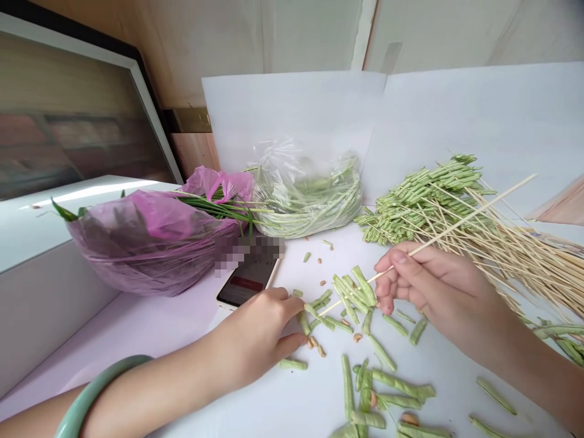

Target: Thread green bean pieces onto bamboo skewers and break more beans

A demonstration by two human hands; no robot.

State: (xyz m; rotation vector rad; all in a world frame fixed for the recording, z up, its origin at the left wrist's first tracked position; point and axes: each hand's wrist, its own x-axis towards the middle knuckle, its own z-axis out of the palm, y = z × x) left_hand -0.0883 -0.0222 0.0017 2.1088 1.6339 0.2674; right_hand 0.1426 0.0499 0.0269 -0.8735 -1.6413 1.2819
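My right hand (429, 286) is closed around a thin bamboo skewer (474, 213), which slants down to the left. Several cut pieces of long bean (353, 295) are threaded side by side on it, just beyond my fingertips. At the skewer's lower end, my left hand (267, 328) pinches a short piece of bean (303, 323) between thumb and fingers. Its fingertips partly hide that piece. Loose bean pieces (365, 389) and small tan seeds (321, 351) lie on the white surface below and between my hands.
Behind my left hand lies a phone (241, 289). A purple plastic bag (150, 243) of greens stands at the left, beside a clear bag (310, 201) of long beans. Loaded skewers of beans (429, 194) are piled at the right. White boards (296, 109) stand behind.
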